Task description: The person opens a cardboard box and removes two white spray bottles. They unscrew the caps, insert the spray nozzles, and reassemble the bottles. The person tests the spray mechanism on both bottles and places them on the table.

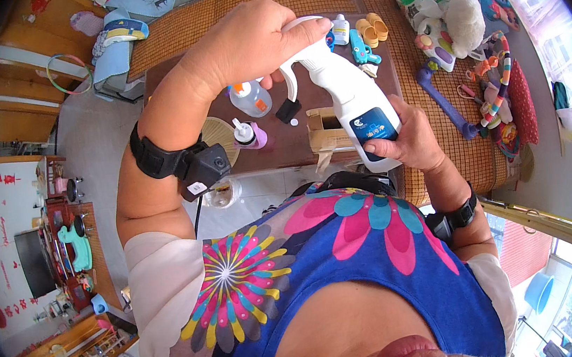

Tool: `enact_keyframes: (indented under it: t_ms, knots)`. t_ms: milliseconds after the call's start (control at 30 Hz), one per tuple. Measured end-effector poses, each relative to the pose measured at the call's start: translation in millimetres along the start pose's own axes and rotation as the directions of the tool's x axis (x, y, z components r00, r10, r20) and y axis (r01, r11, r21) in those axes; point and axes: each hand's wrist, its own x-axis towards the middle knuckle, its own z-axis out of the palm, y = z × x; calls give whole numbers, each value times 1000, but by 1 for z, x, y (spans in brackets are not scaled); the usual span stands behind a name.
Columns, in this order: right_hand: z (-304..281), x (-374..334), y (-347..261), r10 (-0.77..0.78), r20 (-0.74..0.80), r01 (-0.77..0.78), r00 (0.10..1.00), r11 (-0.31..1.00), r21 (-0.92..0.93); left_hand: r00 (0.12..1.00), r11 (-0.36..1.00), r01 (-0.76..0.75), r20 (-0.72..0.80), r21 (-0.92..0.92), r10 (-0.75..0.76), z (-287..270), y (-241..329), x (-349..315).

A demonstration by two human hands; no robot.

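Note:
A white trigger spray bottle [354, 93] with a dark blue label is held up above the table, tilted, its spray head toward the far left. My left hand [256, 37] is closed round the spray head, with the thumb lying along its top; some of its fingers are hidden behind. The white trigger hangs down just below that hand. My right hand [417, 137] grips the lower body of the bottle, its thumb across the front under the label. Behind the left wrist stands a clear bottle [251, 101] with an orange label.
On the brown table [276, 153] are a pump bottle with a purple base [247, 135], an open cardboard box [326, 131], a black block [287, 111], a teal toy [363, 50] and yellow shoes [371, 30]. Sofas with woven mats [280, 3] surround it, holding toys and a white plush [459, 17].

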Motion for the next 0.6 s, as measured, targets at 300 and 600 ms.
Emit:
enact_keyframes:
  t_ms: [300,600]
  knots:
    - [4,7,3,40,95,-63,995,966,249,994,981,-5,103,-195,25,0,-25,8]
    - [4,7,11,66,455,-377,888,671,638,899,908,-333,206,-254,387,-7,-44,17]
